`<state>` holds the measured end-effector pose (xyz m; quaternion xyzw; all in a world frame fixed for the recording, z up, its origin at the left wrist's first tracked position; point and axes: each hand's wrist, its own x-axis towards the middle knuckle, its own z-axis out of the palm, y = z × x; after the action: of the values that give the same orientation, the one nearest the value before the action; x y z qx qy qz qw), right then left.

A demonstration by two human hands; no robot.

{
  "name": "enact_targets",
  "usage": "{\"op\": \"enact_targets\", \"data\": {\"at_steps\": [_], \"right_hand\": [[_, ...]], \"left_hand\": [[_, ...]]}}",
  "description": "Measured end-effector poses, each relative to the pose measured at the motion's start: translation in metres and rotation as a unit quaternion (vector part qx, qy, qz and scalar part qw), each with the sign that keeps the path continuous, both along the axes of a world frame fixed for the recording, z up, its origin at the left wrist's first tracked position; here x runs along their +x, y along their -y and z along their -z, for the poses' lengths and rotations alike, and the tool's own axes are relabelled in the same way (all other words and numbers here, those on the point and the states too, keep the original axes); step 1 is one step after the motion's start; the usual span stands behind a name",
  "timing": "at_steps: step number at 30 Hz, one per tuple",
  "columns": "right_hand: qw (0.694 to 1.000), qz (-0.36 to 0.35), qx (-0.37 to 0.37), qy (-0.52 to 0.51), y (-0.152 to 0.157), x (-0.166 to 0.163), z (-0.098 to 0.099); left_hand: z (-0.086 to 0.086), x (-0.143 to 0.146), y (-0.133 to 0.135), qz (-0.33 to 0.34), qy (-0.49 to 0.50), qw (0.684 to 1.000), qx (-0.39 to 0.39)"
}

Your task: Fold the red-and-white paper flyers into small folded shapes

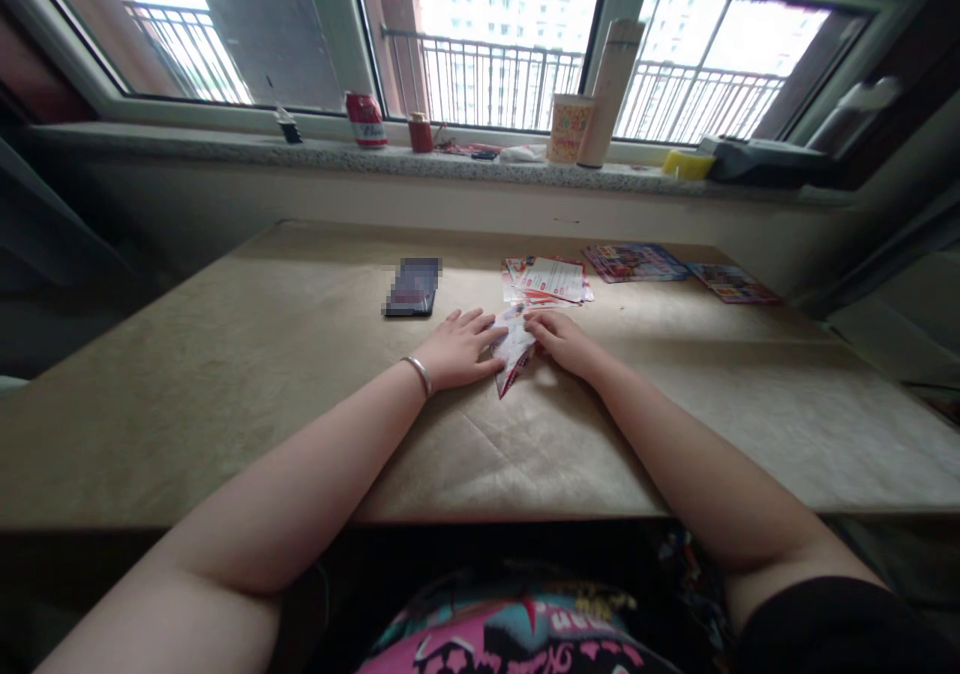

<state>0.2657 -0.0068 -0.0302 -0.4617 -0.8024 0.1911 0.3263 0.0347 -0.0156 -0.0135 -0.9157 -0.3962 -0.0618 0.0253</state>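
Observation:
A folded piece of printed paper [513, 346], pale with a red edge, lies on the table with a pointed corner towards me. My left hand [463, 349], with a bracelet at the wrist, rests flat with fingers spread, and its fingertips touch the paper's left side. On the other side my right hand [564, 342] has its fingers curled and pressed together at the paper's right edge. Just beyond the paper is a loose pile of printed sheets [553, 279]. The underside of the paper is hidden.
A dark phone [412, 288] lies left of my hands on the table [225, 394]. Colourful booklets [637, 261] and another stack [733, 282] sit at the back right. On the windowsill stand a red can [365, 120], a paper cup [568, 130] and a tall tube [611, 94].

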Motion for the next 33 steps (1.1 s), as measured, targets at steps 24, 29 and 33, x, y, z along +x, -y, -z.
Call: {"op": "enact_targets", "data": {"at_steps": [24,29,33], "right_hand": [[0.976,-0.055,0.029,0.209,0.009,0.030,-0.011],[0.974,-0.032,0.025,0.224,0.007,0.038,-0.014],[0.971,-0.024,0.035,0.236,0.008,0.044,-0.018]], "left_hand": [[0.003,-0.011,-0.011,0.002,0.332,0.943,0.010],[-0.008,-0.025,-0.020,0.066,0.209,0.972,0.081],[-0.008,-0.032,-0.027,0.108,0.118,0.984,0.080]]}}
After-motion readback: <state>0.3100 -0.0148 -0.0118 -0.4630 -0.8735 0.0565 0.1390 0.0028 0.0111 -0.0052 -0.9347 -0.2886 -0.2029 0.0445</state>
